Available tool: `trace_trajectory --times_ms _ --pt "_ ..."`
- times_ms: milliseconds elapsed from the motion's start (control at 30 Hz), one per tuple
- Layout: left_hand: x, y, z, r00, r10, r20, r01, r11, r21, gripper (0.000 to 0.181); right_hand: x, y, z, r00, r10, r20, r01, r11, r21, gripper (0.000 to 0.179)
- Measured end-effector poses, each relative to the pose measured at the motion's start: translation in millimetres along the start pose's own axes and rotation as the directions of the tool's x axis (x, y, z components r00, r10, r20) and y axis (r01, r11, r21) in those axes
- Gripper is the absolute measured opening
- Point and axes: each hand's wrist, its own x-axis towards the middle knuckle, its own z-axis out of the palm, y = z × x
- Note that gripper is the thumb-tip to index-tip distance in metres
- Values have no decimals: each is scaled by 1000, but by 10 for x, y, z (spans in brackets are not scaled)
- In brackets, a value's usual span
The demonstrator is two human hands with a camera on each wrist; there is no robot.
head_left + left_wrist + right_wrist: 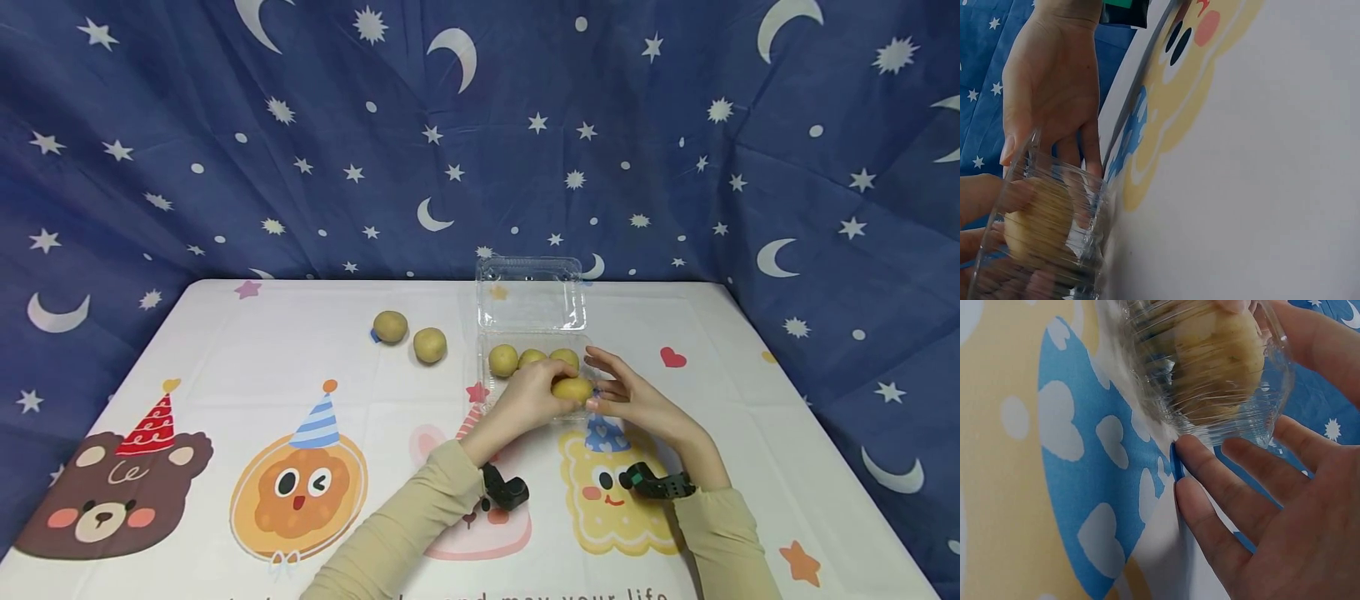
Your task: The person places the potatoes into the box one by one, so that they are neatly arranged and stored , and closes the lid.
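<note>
A clear plastic clamshell box [486, 367] stands on the table with its lid [531, 293] raised at the back. Several potatoes, among them one at the left [503, 361], lie in a row along its far side. My left hand [534, 390] reaches over the box and grips a potato [572, 390] at the near right part. My right hand [637, 398] is at the box's right end, fingers spread around it. In the right wrist view, the fingertips [1191, 450] are right at the clear wall, and the gripped potato [1216, 369] shows through it.
Two more potatoes lie left of the box, one farther back [390, 327] beside a small blue object [375, 336] and one nearer [430, 345]. A white tablecloth [360, 517] with cartoon prints covers the table. A blue curtain [480, 142] with moons and stars hangs behind.
</note>
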Motion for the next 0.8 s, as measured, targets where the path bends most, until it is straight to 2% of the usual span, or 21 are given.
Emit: trace_trajectory --times_ms 233,367,633,800 --pt "-49 -14 -48 1000 11 14 -10 997 -70 35 4 2 -5 1000 -8 8 8 1000 1 83" --pt "-89 -26 -84 1000 18 5 -18 997 -72 30 5 4 -5 1000 -16 8 16 1000 3 83" --pt "-141 -42 -142 1000 -4 -12 4 999 -41 30 3 4 -7 1000 -22 -2 22 1000 -12 82" --pt "-140 -75 -154 1000 0 7 0 996 -91 30 5 6 1 1000 -20 -1 20 1000 -9 82"
